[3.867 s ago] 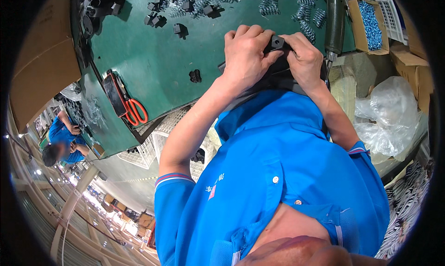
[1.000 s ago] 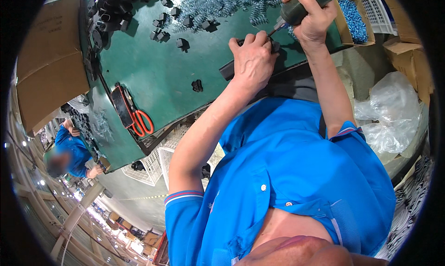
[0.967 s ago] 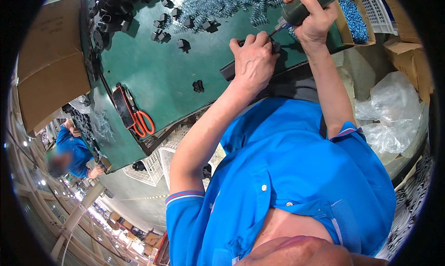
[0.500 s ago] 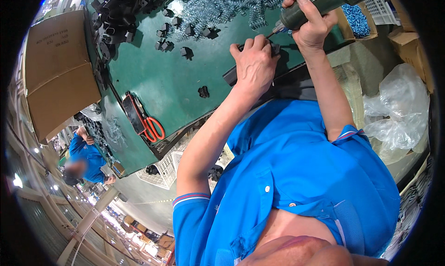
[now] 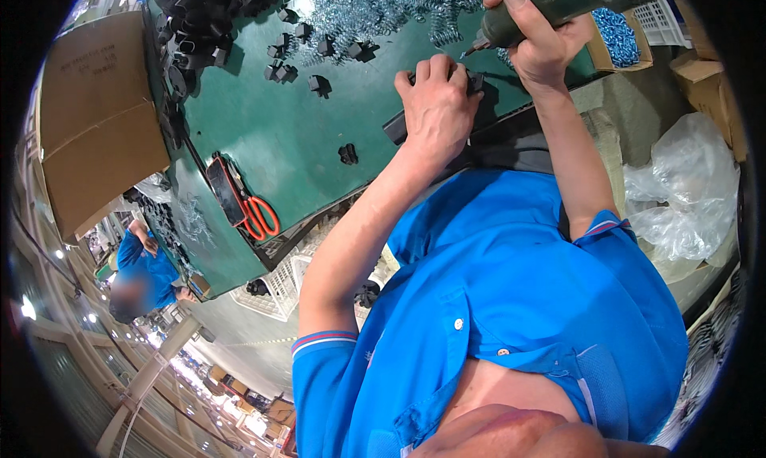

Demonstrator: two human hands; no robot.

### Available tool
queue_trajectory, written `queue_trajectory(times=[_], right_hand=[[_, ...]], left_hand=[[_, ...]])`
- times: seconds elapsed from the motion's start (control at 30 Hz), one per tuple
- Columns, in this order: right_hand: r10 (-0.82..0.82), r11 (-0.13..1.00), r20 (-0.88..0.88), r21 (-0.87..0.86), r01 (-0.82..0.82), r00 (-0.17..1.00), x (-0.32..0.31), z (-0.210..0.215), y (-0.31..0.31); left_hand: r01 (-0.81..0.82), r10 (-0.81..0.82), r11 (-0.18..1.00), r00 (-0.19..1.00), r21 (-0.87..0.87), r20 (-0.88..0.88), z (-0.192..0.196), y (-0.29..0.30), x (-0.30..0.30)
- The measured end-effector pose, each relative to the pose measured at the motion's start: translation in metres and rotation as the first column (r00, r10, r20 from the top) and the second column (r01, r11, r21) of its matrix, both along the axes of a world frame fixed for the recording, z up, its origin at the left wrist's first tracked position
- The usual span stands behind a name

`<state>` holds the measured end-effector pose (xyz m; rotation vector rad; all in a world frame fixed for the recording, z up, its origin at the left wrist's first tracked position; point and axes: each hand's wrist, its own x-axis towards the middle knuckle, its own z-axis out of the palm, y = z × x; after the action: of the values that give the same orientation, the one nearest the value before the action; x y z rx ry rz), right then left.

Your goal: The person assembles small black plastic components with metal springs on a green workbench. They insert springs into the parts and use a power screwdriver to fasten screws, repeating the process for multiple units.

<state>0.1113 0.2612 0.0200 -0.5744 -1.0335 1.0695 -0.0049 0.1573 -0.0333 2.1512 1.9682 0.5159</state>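
My left hand (image 5: 437, 111) is closed over a black plastic part (image 5: 394, 128) on the green tabletop. Most of that part is hidden under the palm and fingers; one end sticks out at the lower left and a bit at the right. In my right hand (image 5: 549, 47) is a dark green power screwdriver (image 5: 531, 15), fingers wrapped round its body. Its tip points down and left, just above the part, with a small gap showing between them. Beyond my hands lies a large heap of metal springs (image 5: 383, 15).
Black plastic pieces (image 5: 211, 19) pile up at the far left, with small black blocks (image 5: 319, 84) nearer. Red-handled scissors (image 5: 259, 217) lie by the left edge. A box of blue screws (image 5: 616, 39) stands right. A person (image 5: 148, 266) sits at far left near a carton (image 5: 104, 99).
The screwdriver has drawn back up and right, so its tip now stands off the part. My left hand stays nearly in place on the black part.
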Motion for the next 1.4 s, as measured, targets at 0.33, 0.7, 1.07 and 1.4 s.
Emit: queue_trajectory(times=[0.33, 0.7, 1.07, 1.4], right_hand=[[0.223, 0.975, 0.224, -0.045, -0.218, 0.949, 0.015, 0.025, -0.015], [0.141, 0.985, 0.206, 0.069, -0.158, 0.968, 0.01, 0.013, -0.015], [0.084, 0.962, 0.404, 0.207, -0.18, 0.911, 0.002, -0.002, -0.015], [0.342, 0.828, 0.261, 0.37, -0.42, 0.903, -0.011, -0.045, -0.009]], left_hand=[[0.032, -0.033, 0.999, 0.99, -0.007, -0.134, 0.001, 0.002, 0.004], [0.037, -0.031, 0.999, 0.99, 0.035, -0.139, -0.003, 0.003, 0.004], [0.036, -0.026, 0.996, 0.993, 0.08, -0.112, -0.008, 0.003, 0.002], [0.022, -0.019, 0.998, 0.998, 0.062, -0.054, -0.01, 0.0, 0.001]])
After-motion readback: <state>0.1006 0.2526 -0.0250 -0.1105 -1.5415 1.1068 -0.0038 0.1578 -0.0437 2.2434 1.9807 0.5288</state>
